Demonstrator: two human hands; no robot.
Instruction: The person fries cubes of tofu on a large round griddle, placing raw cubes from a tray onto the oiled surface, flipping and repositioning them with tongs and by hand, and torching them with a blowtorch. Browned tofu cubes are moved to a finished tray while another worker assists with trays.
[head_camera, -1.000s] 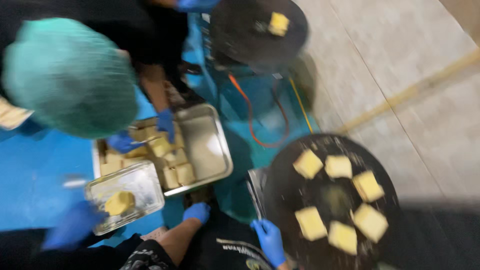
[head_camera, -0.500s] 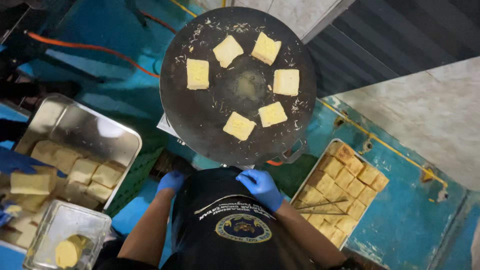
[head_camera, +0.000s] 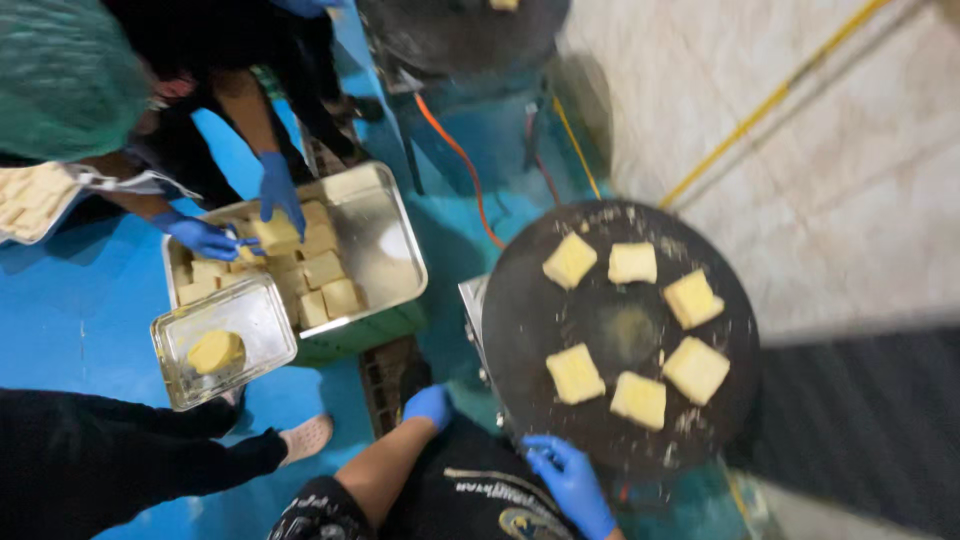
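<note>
A round black griddle (head_camera: 520, 330) carrying six yellow bread squares (head_camera: 577, 373) sits just ahead of the wearer. The blue-gloved right hand (head_camera: 572, 480) pinches something tiny at the griddle's near rim. The left hand (head_camera: 428, 405), loosely curled, hangs beside the griddle's left edge.

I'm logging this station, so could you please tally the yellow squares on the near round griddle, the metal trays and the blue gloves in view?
Yellow squares on the near griddle: 6
Metal trays: 2
Blue gloves: 4
Total: 12
</note>
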